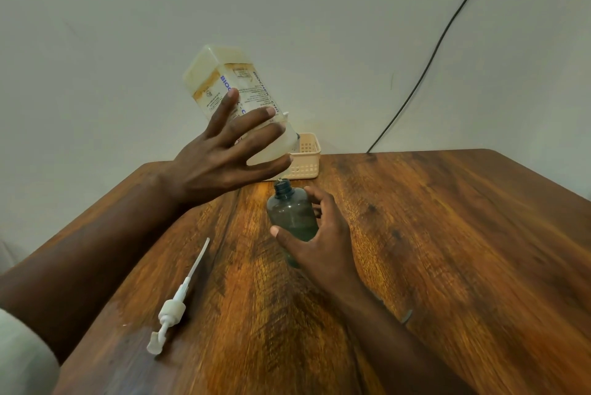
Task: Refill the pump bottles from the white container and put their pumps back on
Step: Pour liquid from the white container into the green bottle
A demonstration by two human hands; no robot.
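- Now the pouring step is in hand: the left hand holds the white container tipped steeply, its bottom up and away, its mouth down and just above the dark pump bottle.
- The fingers of this hand are spread wide along the container's side. The thumb is hidden behind it, so how firm the hold is I cannot tell.
- The right hand wraps the pump bottle from its right side, thumb in front and fingers behind, and keeps it upright on the wooden surface.
- The open neck of the bottle sits right under the container's mouth. This is the relation that matters: the container's long axis slants down toward the neck, and the neck is narrow, so a small drift would spill, I think.
- A white pump with its long tube lies flat on the surface, left of the bottle and nearer to the person, closer to the left arm.
- A beige basket stands behind the bottle, by the wall.
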